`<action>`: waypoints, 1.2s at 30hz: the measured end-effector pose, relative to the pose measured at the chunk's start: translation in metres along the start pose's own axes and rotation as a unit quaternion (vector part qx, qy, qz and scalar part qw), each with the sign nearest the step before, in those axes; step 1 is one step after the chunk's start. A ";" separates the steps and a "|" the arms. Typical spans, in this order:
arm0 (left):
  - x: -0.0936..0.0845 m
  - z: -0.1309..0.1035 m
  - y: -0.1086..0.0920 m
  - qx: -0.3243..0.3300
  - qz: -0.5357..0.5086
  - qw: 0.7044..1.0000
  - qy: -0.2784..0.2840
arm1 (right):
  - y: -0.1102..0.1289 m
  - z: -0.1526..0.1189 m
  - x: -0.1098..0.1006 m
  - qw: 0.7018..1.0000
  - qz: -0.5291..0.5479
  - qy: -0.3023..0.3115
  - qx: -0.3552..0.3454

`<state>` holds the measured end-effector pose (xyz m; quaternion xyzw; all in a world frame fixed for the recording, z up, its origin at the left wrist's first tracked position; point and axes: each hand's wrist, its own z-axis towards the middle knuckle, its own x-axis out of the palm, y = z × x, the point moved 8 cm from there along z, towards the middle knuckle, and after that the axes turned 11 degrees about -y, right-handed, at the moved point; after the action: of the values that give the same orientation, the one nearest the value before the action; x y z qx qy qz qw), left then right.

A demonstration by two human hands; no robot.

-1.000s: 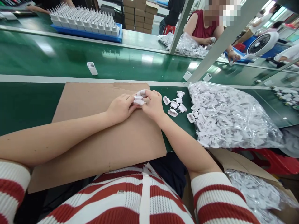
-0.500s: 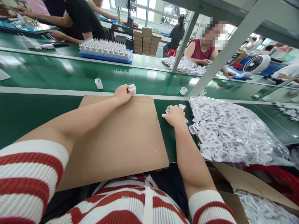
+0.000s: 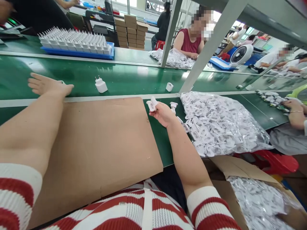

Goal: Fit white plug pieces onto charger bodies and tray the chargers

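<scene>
My left hand (image 3: 49,85) reaches over the green belt at the left, fingers stretched out and spread. A white piece (image 3: 61,82) shows just behind it, mostly hidden. My right hand (image 3: 164,114) pinches white plastic parts (image 3: 152,104) between thumb and fingers, right of the cardboard sheet (image 3: 103,143). More loose white parts (image 3: 173,106) lie beside and below this hand. On the belt between my hands stands a white two-pin plug adapter (image 3: 101,85), pins up. Farther right on the belt lies a white hollow housing (image 3: 169,87).
A clear bag of white parts (image 3: 223,124) lies on the right, above an open carton (image 3: 230,172). A blue tray (image 3: 79,54) of pinned adapters stands beyond the belt. A slanted metal post (image 3: 211,48) rises at right. Co-workers sit opposite and at far right.
My left hand has left the adapter, which now stands on the belt, and has moved left and opened. My right hand has lifted white parts and turned toward the cardboard. The view has shifted right.
</scene>
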<state>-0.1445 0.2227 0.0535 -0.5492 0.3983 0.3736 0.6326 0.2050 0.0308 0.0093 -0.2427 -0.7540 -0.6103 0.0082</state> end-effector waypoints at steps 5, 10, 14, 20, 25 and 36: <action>-0.023 -0.014 0.059 -0.186 -0.062 0.959 -0.205 | 0.000 -0.007 0.008 0.998 0.017 0.054 -0.007; -0.022 -0.058 -0.008 0.024 -0.097 0.946 -0.307 | 0.000 -0.010 0.011 0.995 -0.038 0.024 -0.092; 0.034 -0.122 -0.088 0.104 -0.202 0.964 -0.136 | -0.005 -0.013 0.020 0.995 -0.025 0.032 -0.094; 0.092 -0.178 -0.139 0.182 -0.263 0.947 0.031 | 0.001 -0.015 0.016 0.985 -0.080 -0.003 -0.155; 0.100 -0.177 -0.134 0.135 -0.319 0.934 0.089 | 0.009 -0.023 0.019 0.976 -0.096 -0.012 -0.193; 0.097 -0.177 -0.139 0.186 -0.349 0.914 0.085 | 0.017 -0.062 0.049 0.846 -0.400 0.050 -0.349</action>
<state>0.0041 0.0342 0.0060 -0.5550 0.2958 -0.0001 0.7775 0.1506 -0.0071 0.0556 0.1239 -0.5216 -0.7949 -0.2842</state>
